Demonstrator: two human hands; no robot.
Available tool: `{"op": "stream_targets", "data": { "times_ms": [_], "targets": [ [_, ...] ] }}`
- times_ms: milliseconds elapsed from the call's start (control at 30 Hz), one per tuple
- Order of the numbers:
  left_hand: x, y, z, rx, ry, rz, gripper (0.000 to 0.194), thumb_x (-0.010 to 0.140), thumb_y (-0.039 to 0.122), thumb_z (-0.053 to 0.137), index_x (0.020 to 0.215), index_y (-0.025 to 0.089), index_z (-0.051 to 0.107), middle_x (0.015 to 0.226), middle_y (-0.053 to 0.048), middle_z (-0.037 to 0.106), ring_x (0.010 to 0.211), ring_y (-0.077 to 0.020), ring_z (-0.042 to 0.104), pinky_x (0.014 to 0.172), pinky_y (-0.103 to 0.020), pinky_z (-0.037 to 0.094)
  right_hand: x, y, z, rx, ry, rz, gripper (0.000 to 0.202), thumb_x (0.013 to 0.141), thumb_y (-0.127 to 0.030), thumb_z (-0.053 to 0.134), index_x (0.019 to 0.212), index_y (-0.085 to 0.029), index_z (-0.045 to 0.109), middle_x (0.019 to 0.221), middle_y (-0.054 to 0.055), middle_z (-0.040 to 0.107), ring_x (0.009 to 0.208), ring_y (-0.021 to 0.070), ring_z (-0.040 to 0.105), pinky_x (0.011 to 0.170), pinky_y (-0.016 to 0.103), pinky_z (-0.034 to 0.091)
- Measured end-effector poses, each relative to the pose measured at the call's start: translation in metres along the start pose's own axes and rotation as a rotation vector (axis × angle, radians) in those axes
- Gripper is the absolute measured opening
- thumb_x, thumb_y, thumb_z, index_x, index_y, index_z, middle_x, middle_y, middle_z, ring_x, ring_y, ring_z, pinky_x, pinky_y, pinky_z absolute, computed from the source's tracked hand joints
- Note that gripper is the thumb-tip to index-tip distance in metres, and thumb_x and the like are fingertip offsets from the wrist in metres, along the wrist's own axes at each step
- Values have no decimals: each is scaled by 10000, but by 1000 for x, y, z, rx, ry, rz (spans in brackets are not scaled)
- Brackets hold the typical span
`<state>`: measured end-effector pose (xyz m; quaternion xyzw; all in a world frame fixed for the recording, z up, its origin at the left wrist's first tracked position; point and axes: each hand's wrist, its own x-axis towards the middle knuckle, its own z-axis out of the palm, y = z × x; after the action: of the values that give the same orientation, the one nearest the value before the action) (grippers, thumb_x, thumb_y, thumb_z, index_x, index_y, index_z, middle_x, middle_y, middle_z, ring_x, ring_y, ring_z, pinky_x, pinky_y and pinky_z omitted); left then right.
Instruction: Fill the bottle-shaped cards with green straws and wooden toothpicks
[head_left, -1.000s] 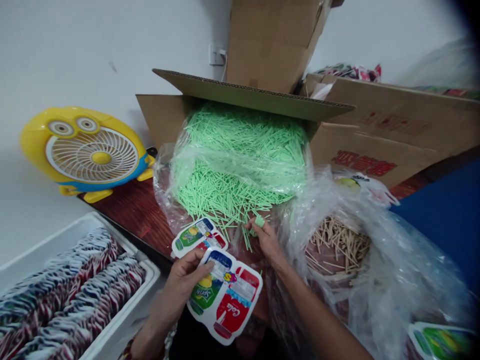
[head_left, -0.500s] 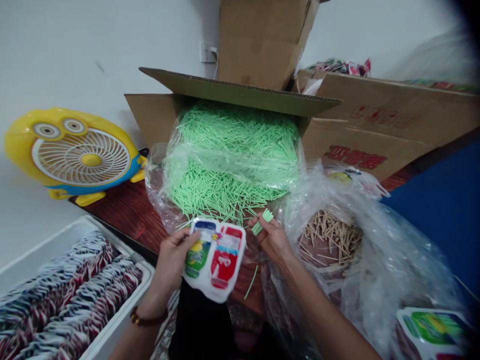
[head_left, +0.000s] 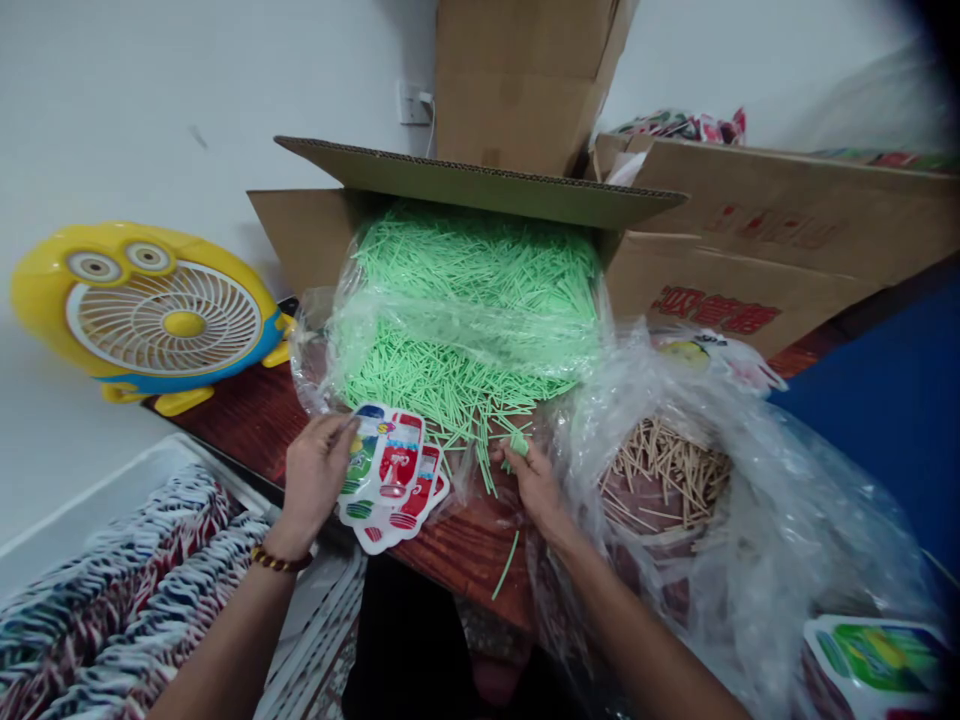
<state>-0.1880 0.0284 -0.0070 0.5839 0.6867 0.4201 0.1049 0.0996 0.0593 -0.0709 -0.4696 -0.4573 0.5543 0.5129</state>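
Observation:
My left hand pinches the left edge of a white plastic pack printed with a green soda bottle and a red cola bottle. Similar packs lie fanned out under it, over the table's front edge. My right hand is closed around a small bundle of short green sticks, partly hidden by the fingers. Just behind both hands, a heap of green sticks spills from a clear bag in an open cardboard box. A single green stick lies on the table near the front edge.
A yellow fan stands on the left. Below it, a white foam box holds rows of packs. On the right, clear plastic surrounds brown sticks; another printed pack sits at lower right. Cardboard boxes stand behind.
My left hand has moved left and slightly up with the pack, and fanned packs now show beneath it. My right hand has turned and shifted slightly down, still holding the green sticks.

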Motion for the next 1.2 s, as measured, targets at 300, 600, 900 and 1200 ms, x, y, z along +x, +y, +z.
{"op": "stream_targets", "data": {
  "times_ms": [300, 600, 900, 1200],
  "targets": [
    [-29, 52, -9, -867, -344, -580, 310, 662, 345, 789, 897, 187, 662, 686, -4, 706, 559, -184, 653, 536, -272, 527, -12, -56, 9, 623, -59, 190, 253, 713, -285, 770, 872, -204, 590, 780, 0, 673, 848, 206, 671, 833, 385, 534],
    [-81, 86, 40, -747, -706, -459, 254, 736, 370, 709, 596, 168, 641, 527, 35, 541, 464, -84, 428, 457, -184, 326, -43, -69, 18, 660, -96, 158, 163, 802, -284, 698, 922, -242, 595, 839, -3, 683, 916, 210, 668, 915, 410, 495],
    [-89, 88, 36, -684, -801, -342, 317, 822, 420, 603, 641, 162, 640, 571, 26, 485, 523, -100, 370, 503, -207, 290, -65, -79, 21, 735, -20, 111, 189, 780, -306, 719, 922, -254, 606, 835, -12, 680, 956, 206, 663, 883, 347, 515],
    [-89, 85, 47, -675, -800, -305, 289, 854, 359, 578, 666, 140, 584, 610, 41, 445, 582, -91, 361, 529, -197, 297, -92, -77, 26, 561, 106, 233, 314, 760, -433, 724, 950, -225, 585, 952, 32, 710, 1029, 241, 644, 876, 352, 522]
  ]
}}
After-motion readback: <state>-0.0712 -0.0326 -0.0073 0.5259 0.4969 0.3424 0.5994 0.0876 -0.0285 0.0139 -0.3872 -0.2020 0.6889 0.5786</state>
